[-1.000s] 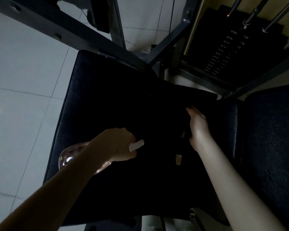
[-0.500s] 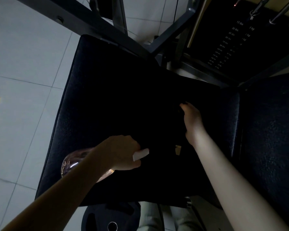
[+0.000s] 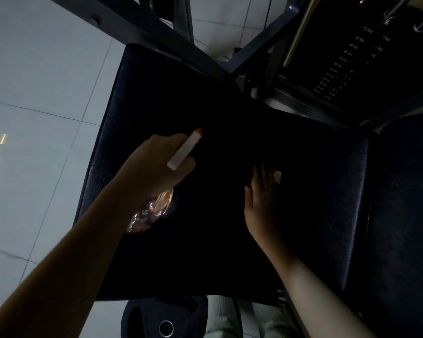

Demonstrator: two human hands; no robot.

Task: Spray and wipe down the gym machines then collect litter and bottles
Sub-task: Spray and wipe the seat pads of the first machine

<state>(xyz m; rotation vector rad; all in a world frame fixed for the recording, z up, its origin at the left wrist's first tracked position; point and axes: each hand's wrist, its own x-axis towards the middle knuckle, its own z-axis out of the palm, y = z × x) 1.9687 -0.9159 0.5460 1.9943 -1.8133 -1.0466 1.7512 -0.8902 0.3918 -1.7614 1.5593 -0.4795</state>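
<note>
A dark padded seat [image 3: 156, 98] of a gym machine fills the middle of the view. My left hand [image 3: 156, 164] grips a spray bottle over its left part. The white nozzle with an orange tip [image 3: 185, 150] sticks out past my fingers toward the far right. The clear pinkish bottle body [image 3: 149, 212] shows below my wrist. My right hand [image 3: 260, 198] lies flat on the seat with straight fingers. A small pale tag [image 3: 277, 175] shows beside the fingertips. The dim light hides whether a dark cloth lies under that hand.
Grey frame bars [image 3: 132, 28] cross behind the seat. A weight stack with printed numbers [image 3: 347, 62] stands at the far right. Another dark pad [image 3: 405, 215] lies to the right. A round weight plate [image 3: 166, 323] sits on the pale tiled floor [image 3: 34, 93] below.
My left hand has moved forward and turned, so the nozzle now points up and away. My right hand has pulled back toward me and flattened on the seat.
</note>
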